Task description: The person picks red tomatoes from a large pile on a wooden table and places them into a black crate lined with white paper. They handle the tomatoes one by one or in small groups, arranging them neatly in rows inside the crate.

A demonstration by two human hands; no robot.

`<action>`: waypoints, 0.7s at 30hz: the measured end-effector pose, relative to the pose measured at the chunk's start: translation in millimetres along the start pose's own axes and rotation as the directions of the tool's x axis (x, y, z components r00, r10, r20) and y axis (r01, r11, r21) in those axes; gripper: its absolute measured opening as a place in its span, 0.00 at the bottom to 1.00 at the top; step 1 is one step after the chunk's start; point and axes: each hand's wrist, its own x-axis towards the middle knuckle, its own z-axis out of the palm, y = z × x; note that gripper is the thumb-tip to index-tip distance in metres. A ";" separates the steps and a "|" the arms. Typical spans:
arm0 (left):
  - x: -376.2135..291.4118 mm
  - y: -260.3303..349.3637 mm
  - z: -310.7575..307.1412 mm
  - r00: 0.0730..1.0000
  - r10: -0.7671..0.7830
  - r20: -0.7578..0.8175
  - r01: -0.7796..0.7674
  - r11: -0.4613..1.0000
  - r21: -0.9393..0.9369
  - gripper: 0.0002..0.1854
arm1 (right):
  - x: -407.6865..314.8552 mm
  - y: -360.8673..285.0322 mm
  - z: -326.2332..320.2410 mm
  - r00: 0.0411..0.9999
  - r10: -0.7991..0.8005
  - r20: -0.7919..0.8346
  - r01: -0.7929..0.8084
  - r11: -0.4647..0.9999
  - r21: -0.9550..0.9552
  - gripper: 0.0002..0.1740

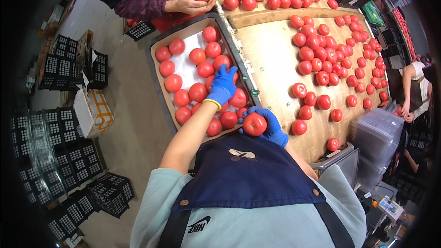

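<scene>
Over the right side of a dark crate [157, 84], my left hand [220, 88] in a blue glove with a yellow cuff has its fingers around a tomato [235, 78], which the glove partly hides. My right hand [274, 127], also gloved in blue, holds a large red tomato [255, 124] at the crate's near right corner, close to my navy apron [255, 172]. Inside the crate, tomatoes such as this one [173, 83] lie on a white liner [187, 67]. Brown lining covers the crate's inner walls.
A sorting table [272, 62] with scattered tomatoes [320, 53] adjoins the crate on the right; a wooden divider [293, 15] crosses it. Beyond the crate, a co-worker's hands [193, 5] hold tomatoes. Clear plastic containers [377, 131] stand at right, stacked black crates [58, 144] at left.
</scene>
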 end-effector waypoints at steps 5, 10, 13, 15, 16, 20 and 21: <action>2.8 6.9 -65.9 0.986 0.087 0.140 0.014 0.801 -0.598 0.29 | 14.9 -26.8 -19.8 0.983 0.045 0.179 -0.075 0.983 0.165 0.17; -48.9 41.2 -91.6 0.935 0.068 0.348 0.353 -0.096 -0.931 0.23 | 37.3 -47.0 -14.4 0.992 -0.037 0.123 0.080 0.929 -0.361 0.29; -68.2 57.0 -98.4 0.785 0.044 0.618 0.618 0.017 -0.786 0.30 | 41.9 -49.5 -3.0 0.911 -0.181 0.370 0.399 0.608 -0.686 0.34; -77.2 64.2 -102.7 0.713 0.030 0.701 0.696 0.093 -0.712 0.33 | 40.3 -45.7 2.1 0.921 -0.078 0.382 0.333 0.668 -0.666 0.45; -81.4 66.9 -104.3 0.702 0.012 0.712 0.704 0.135 -0.697 0.33 | 39.7 -41.8 3.7 0.909 -0.101 0.404 0.385 0.575 -0.722 0.47; -98.2 72.8 -91.5 0.760 -0.113 0.640 0.649 0.187 -0.738 0.28 | 37.3 -23.6 0.2 0.927 -0.189 0.325 0.374 0.541 -0.753 0.53; -101.6 70.0 -85.0 0.818 -0.102 0.566 0.575 0.173 -0.800 0.27 | 35.5 -20.1 -3.1 0.927 -0.210 0.310 0.375 0.540 -0.753 0.53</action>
